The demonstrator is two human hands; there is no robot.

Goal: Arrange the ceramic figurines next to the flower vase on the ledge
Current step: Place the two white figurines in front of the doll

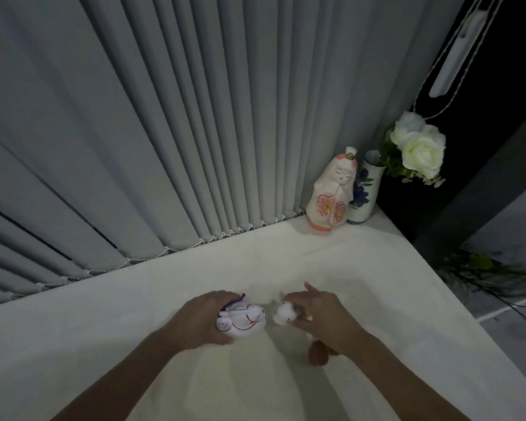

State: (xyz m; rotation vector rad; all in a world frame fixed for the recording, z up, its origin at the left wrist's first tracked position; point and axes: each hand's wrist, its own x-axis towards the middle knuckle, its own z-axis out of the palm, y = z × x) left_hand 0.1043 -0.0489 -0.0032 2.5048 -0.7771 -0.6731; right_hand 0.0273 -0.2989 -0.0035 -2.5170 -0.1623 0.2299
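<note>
Low in the middle of the frame, my left hand (202, 320) is wrapped around a white figurine (240, 319) with purple and red line markings, my fingers curled over its back and my thumb under its near side. Just right of it, my right hand (325, 319) pinches a smaller white figurine (283, 312) between thumb and fingers, with the forefinger lifted free. The two pieces face each other, nearly touching, over the pale ledge (362, 268). I cannot tell whether either one rests on the ledge.

In the right of the frame, at the far corner of the ledge, a tall doll figurine (331, 192) with pink flowers painted on its robe stands upright. It is just beside a white vase (363, 192) with blue flowers painted on it. White roses (418, 147) lean out of the vase toward the right. Grey vertical blinds (164, 117) fill the upper left of the frame.
</note>
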